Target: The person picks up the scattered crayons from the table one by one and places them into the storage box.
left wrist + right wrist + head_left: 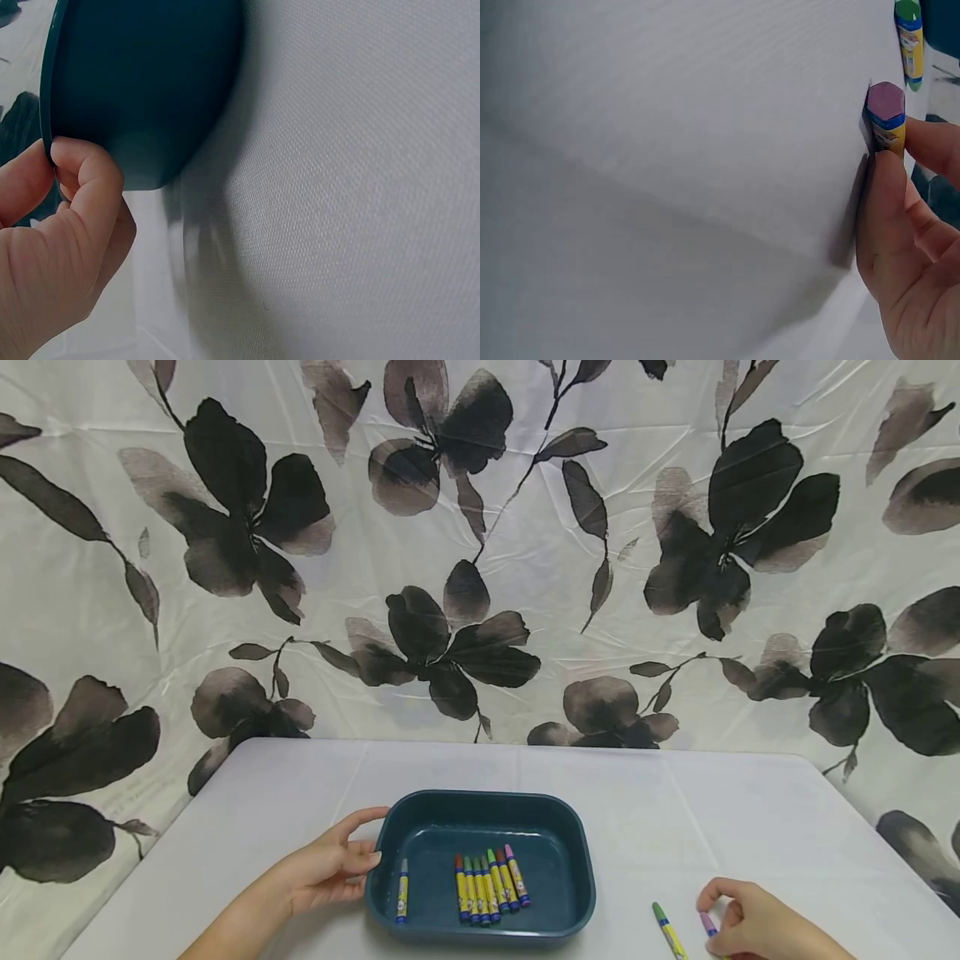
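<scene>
My left hand [330, 864] pinches the left rim of a dark teal tray [480, 935] between thumb and forefinger, which the left wrist view shows closely. Inside the tray, several crayons [483, 889] lie side by side near the middle, while a grey-tipped crayon [402, 893] lies apart at the left. To the right of the tray, my right hand [765, 922] holds a pinkish-purple crayon [887, 105] between thumb and fingers, close to the table surface. A green crayon [667, 928] lies on the table just left of that hand.
A white cloth covers the table [675, 810]. Behind it hangs a white curtain [585, 677] printed with dark flowers.
</scene>
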A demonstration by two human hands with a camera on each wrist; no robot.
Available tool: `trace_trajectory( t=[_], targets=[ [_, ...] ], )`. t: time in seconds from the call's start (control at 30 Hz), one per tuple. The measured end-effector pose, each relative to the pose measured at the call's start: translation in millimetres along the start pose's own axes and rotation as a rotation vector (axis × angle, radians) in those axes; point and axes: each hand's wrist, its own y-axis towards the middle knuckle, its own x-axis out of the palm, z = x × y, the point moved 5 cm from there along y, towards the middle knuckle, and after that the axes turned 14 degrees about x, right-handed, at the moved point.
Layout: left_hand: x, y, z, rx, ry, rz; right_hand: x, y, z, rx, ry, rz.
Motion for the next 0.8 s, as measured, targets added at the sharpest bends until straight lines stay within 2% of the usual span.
trace_trajectory(
  t=[0.13, 0.37, 0.8],
  targets=[
    [-0.3, -1.2, -0.3, -0.01, -0.009, 0.008, 3.0, 0.4, -8.3, -0.033, -0.016, -0.025],
    [-0.7, 0.2, 0.3, -0.007, -0.006, 0.005, 6.7, -4.7, -25.2, -0.195, 0.078, -0.194],
    [1.3, -0.6, 0.1, -0.009, -0.01, 0.008, 9.6, -5.8, -51.4, -0.198, 0.171, -0.267]
  ],
)
